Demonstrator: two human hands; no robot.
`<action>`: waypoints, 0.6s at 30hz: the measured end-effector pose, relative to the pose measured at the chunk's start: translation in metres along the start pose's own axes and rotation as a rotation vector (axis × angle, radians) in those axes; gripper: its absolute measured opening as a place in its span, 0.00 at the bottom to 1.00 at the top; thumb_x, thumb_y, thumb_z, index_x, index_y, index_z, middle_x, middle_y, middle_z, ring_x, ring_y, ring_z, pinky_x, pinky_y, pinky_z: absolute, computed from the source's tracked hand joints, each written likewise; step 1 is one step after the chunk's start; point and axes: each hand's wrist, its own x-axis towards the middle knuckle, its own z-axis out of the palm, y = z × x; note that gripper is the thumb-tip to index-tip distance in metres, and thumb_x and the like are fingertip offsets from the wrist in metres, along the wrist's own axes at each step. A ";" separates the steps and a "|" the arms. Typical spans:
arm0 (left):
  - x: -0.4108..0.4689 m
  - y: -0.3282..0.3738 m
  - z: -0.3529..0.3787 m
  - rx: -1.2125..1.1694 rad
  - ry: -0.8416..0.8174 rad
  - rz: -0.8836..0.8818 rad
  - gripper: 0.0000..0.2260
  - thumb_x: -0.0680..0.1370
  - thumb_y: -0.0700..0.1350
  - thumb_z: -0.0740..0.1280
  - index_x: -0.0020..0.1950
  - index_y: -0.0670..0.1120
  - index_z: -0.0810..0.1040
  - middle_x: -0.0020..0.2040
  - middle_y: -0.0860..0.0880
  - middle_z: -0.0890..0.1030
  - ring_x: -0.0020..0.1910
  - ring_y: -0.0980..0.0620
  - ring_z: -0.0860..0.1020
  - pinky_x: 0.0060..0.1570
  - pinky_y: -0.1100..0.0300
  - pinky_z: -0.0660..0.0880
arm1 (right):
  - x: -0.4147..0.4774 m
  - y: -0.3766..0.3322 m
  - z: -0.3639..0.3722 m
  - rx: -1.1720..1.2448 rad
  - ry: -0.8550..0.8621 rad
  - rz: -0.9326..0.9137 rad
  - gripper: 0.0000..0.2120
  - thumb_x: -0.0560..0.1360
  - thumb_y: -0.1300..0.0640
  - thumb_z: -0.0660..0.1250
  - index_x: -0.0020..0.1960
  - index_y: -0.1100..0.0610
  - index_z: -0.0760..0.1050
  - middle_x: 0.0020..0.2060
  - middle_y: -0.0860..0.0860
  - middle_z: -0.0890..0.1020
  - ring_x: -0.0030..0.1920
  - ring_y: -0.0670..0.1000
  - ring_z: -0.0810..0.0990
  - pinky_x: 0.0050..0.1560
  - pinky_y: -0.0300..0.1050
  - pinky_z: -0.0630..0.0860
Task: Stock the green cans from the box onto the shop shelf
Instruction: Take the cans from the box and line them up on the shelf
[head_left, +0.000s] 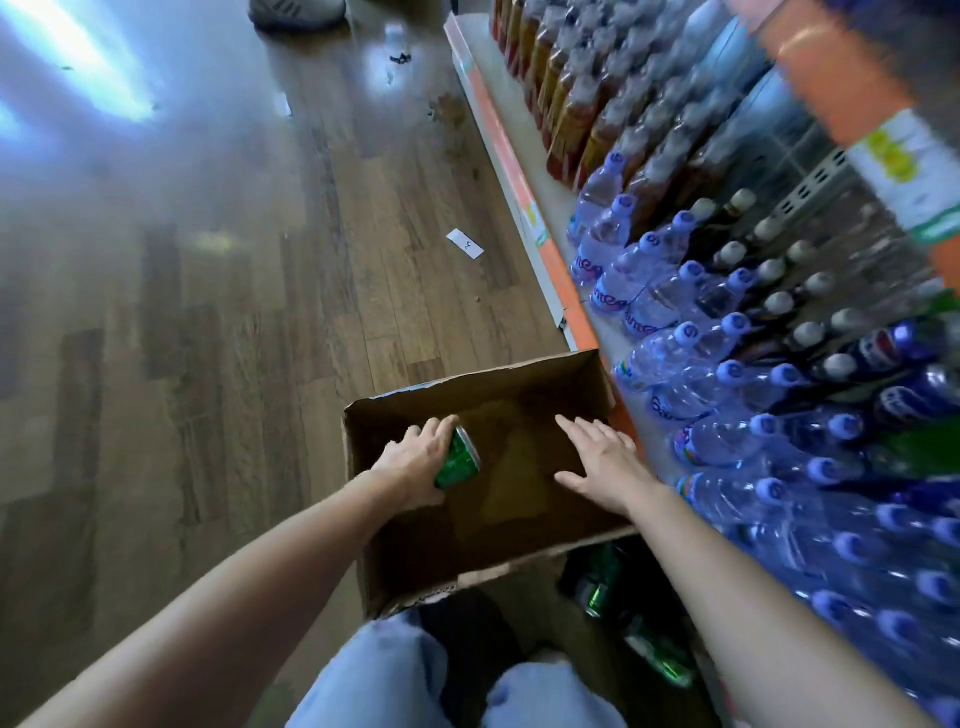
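Note:
An open cardboard box (582, 387) stands on the floor beside the shop shelf (524, 208). My left hand (415, 462) is inside the box and grips a green can (460, 460) at its left side. My right hand (597, 460) hovers open, fingers spread, over the box's right half and holds nothing. The rest of the box's inside looks bare and dark. More green cans (602, 592) lie below the box's near edge, by my knees.
The low shelf on the right is packed with blue-capped water bottles (649, 291), amber drink packs (571, 104) and dark cola bottles (883, 353). A paper slip (464, 243) lies on the wooden floor. Someone's shoe (296, 10) shows at the top.

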 end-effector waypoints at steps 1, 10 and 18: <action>-0.013 0.006 -0.017 0.019 -0.005 0.018 0.45 0.70 0.45 0.73 0.76 0.46 0.45 0.71 0.46 0.62 0.66 0.44 0.65 0.60 0.47 0.71 | -0.016 -0.002 -0.017 -0.006 0.004 0.013 0.36 0.77 0.45 0.61 0.77 0.47 0.45 0.76 0.52 0.54 0.76 0.54 0.52 0.73 0.52 0.50; -0.117 0.073 -0.174 0.127 0.003 0.168 0.44 0.71 0.44 0.70 0.77 0.47 0.44 0.72 0.48 0.61 0.67 0.45 0.65 0.61 0.49 0.70 | -0.153 -0.015 -0.169 -0.017 0.043 0.086 0.36 0.76 0.44 0.61 0.77 0.48 0.45 0.76 0.52 0.54 0.75 0.54 0.53 0.74 0.55 0.49; -0.170 0.127 -0.304 0.232 0.058 0.348 0.44 0.70 0.44 0.71 0.77 0.48 0.46 0.71 0.49 0.64 0.66 0.45 0.66 0.61 0.49 0.70 | -0.248 -0.017 -0.276 0.001 0.115 0.149 0.36 0.76 0.44 0.61 0.77 0.49 0.46 0.75 0.52 0.57 0.75 0.54 0.55 0.73 0.56 0.50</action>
